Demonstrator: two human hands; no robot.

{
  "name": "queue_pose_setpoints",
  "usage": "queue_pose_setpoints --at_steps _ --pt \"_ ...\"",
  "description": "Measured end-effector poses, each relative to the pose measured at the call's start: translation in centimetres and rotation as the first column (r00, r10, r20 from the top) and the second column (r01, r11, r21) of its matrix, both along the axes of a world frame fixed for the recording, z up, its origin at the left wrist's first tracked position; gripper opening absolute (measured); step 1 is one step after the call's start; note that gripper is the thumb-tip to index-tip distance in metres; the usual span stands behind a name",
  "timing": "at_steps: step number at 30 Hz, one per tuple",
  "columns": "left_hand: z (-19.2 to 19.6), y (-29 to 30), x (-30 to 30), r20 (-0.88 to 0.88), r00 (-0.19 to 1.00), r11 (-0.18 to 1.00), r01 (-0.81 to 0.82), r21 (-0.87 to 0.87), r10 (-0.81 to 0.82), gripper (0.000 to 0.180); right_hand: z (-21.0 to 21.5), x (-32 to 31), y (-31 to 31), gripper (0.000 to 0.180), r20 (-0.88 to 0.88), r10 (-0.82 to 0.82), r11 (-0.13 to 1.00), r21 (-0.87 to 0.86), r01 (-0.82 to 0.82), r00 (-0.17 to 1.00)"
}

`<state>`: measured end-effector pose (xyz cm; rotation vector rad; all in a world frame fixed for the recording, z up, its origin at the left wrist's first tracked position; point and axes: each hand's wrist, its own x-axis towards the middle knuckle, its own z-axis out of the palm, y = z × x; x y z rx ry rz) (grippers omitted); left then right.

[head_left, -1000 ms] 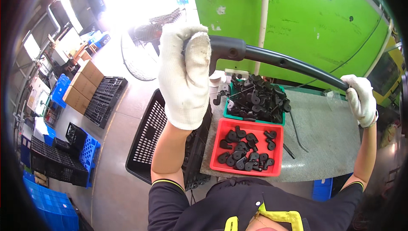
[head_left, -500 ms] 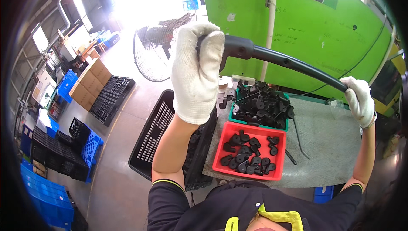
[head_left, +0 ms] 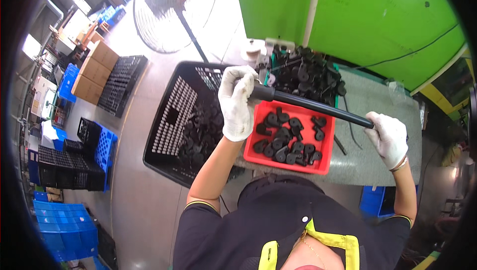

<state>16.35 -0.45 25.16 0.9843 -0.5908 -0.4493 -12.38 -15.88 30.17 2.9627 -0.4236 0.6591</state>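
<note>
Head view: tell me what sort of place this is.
Likely a factory floor: a red tray of small black parts on a workbench, a large green panel and stacked cardboard boxes.

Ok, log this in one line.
left hand: grips black rod, thicker end; right hand: grips thinner end; red tray: holds black parts

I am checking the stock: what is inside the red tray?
The red tray holds loose black parts, some overlapping. Whatever lies beneath them is covered; the black tube hides part of the far rim.
</note>
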Motion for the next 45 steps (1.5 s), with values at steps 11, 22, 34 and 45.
queue_pose_setpoints --at_steps 11,22,34,45 --pt "-6.2 2.3 -1.0 -0.113 0.988 0.898 0.042 -0.439 -0.101 0.019 -6.4 -0.5 3.1 0.034 -0.108 0.02 0.988 0.153 -0.004 0.994" --pt "-8.5 2.8 -1.2 -0.052 0.999 0.892 -0.011 -0.452 -0.014 0.022 -8.1 -0.4 3.2 0.037 -0.043 0.065 0.996 0.062 -0.062 0.997" --pt "-9.8 2.1 -1.2 0.052 0.997 0.922 -0.027 -0.386 0.051 0.022 -8.8 -1.8 2.7 0.042 -0.006 0.061 0.994 -0.091 -0.062 0.998" --pt "-10.0 1.9 -1.3 0.075 0.997 0.916 0.055 -0.396 -0.027 0.023 -8.9 -2.6 3.5 0.046 -0.041 -0.002 0.998 -0.06 -0.001 0.999"
